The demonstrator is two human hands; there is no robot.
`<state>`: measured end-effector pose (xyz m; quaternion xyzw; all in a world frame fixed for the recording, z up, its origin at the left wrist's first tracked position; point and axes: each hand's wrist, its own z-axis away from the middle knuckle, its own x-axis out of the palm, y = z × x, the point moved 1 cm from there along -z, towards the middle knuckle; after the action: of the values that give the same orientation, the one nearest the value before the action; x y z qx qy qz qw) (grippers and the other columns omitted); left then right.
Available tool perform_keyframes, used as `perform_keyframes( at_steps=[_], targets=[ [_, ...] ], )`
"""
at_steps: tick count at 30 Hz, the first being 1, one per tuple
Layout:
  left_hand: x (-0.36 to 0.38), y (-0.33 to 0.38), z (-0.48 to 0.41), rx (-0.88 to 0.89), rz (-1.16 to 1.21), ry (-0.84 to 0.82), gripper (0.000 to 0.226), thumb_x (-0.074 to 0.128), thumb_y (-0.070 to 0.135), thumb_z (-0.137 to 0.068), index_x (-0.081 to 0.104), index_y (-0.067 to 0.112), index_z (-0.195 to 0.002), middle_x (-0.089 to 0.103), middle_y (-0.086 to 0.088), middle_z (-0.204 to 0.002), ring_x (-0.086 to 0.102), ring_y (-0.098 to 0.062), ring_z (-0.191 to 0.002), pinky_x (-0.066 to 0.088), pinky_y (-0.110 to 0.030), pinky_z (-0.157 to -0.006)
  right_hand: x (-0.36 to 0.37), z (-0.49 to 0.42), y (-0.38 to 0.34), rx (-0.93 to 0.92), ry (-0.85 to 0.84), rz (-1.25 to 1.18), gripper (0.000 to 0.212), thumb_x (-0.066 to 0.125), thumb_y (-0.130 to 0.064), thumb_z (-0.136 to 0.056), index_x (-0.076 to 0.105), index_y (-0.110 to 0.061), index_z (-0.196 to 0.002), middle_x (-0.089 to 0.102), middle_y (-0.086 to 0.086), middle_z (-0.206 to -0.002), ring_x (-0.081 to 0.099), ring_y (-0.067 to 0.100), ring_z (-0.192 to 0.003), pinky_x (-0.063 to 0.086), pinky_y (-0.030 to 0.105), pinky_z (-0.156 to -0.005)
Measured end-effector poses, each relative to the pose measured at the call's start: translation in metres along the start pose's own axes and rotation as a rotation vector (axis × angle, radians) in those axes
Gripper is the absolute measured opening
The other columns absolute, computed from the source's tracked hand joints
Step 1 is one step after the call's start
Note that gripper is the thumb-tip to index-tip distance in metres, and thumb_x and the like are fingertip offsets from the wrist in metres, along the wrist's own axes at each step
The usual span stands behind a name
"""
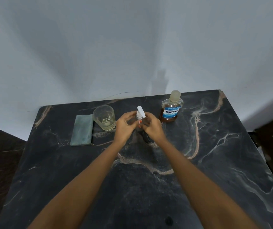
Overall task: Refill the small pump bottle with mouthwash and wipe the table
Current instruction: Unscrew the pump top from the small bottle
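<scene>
A small pump bottle was gripped upright between the left hand and right hand, fingers closed around it, at the far middle of a dark marble table. A mouthwash bottle, capped, was seen just right; a glass and folded cloth left.

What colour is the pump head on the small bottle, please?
White, seen in the head view: the pump head.

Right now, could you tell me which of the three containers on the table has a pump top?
The small pump bottle held between both hands; the glass tumbler is open-topped, the Listerine bottle capped.
</scene>
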<state>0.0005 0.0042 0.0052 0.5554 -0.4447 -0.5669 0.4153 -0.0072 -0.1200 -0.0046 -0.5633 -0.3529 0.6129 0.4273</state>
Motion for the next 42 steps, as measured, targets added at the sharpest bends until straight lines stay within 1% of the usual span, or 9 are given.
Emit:
perform_keyframes(
  at_steps=[5,8,11,16,19,24,33,39,42],
  targets=[
    [-0.01,0.009,0.036,-0.011,0.051,-0.027,0.039,0.07,0.003,-0.075,0.06,0.016,-0.111,0.064,-0.001,-0.11,0.061,-0.008,-0.1,0.049,-0.019,-0.087,-0.002,0.037,-0.002,-0.067,-0.002,0.035,0.052,0.068,-0.004,-0.079,0.047,-0.002,-0.126,0.055,0.018,-0.126,0.055,0.027,-0.113,0.047,0.039,-0.098],
    [-0.012,0.015,0.061,-0.02,0.067,-0.032,0.041,0.071,0.001,-0.074,0.061,0.012,-0.111,0.064,-0.003,-0.109,0.061,-0.007,-0.098,0.049,-0.018,-0.087,-0.003,0.063,-0.002,-0.091,0.014,0.036,0.051,0.068,-0.004,-0.078,0.049,-0.002,-0.125,0.058,0.015,-0.121,0.057,0.022,-0.107,0.048,0.03,-0.093],
    [-0.012,0.019,0.09,-0.017,0.086,-0.03,0.042,0.072,0.0,-0.072,0.06,0.019,-0.109,0.063,0.004,-0.104,0.06,0.001,-0.095,0.047,-0.01,-0.082,-0.003,0.093,-0.001,-0.09,0.056,0.01,0.049,0.069,-0.007,-0.078,0.051,-0.005,-0.123,0.059,0.012,-0.118,0.057,0.014,-0.103,0.045,0.02,-0.087],
    [-0.009,0.019,0.134,-0.043,0.137,-0.058,0.043,0.07,-0.006,-0.071,0.06,0.02,-0.104,0.063,0.001,-0.103,0.062,0.004,-0.092,0.046,-0.009,-0.08,-0.001,0.14,0.007,-0.073,0.077,-0.048,0.045,0.071,-0.008,-0.076,0.054,-0.004,-0.118,0.062,0.012,-0.114,0.06,0.019,-0.102,0.049,0.029,-0.091],
    [-0.008,0.013,0.162,-0.055,0.128,-0.063,0.045,0.072,-0.007,-0.069,0.06,0.026,-0.098,0.064,0.002,-0.098,0.062,0.009,-0.085,0.046,-0.007,-0.075,0.001,0.166,0.018,-0.044,0.067,-0.019,0.044,0.072,-0.01,-0.076,0.055,-0.005,-0.116,0.062,0.012,-0.113,0.061,0.019,-0.1,0.049,0.027,-0.088],
    [-0.008,0.001,0.198,-0.085,0.098,-0.071,0.049,0.073,-0.004,-0.068,0.06,0.034,-0.095,0.066,-0.001,-0.102,0.064,0.001,-0.091,0.049,-0.015,-0.082,0.007,0.197,0.033,-0.003,0.024,-0.024,0.045,0.074,-0.005,-0.072,0.055,-0.004,-0.113,0.062,0.013,-0.11,0.061,0.021,-0.099,0.05,0.031,-0.089],
    [-0.002,-0.009,0.229,-0.104,0.094,-0.084,0.053,0.072,-0.006,-0.068,0.059,0.039,-0.093,0.065,0.002,-0.101,0.064,-0.001,-0.092,0.048,-0.012,-0.08,0.012,0.223,0.047,0.025,0.001,-0.004,0.04,0.073,-0.001,-0.07,0.056,-0.012,-0.104,0.062,0.009,-0.104,0.063,0.02,-0.093,0.054,0.04,-0.084],
    [0.003,-0.014,0.231,-0.098,0.058,-0.094,0.053,0.073,-0.002,-0.069,0.058,0.04,-0.097,0.063,0.006,-0.104,0.062,-0.007,-0.099,0.049,-0.019,-0.088,0.011,0.228,0.046,0.029,-0.007,0.029,0.039,0.073,-0.002,-0.071,0.054,-0.011,-0.105,0.059,0.006,-0.104,0.061,0.016,-0.093,0.054,0.033,-0.084],
    [0.003,-0.015,0.232,-0.11,0.063,-0.09,0.049,0.074,0.0,-0.068,0.059,0.034,-0.101,0.065,0.001,-0.107,0.063,-0.008,-0.1,0.049,-0.02,-0.088,0.008,0.227,0.042,0.043,-0.057,0.019,0.04,0.073,0.001,-0.071,0.054,-0.008,-0.105,0.059,0.009,-0.106,0.061,0.019,-0.096,0.053,0.031,-0.085]
  ],
)
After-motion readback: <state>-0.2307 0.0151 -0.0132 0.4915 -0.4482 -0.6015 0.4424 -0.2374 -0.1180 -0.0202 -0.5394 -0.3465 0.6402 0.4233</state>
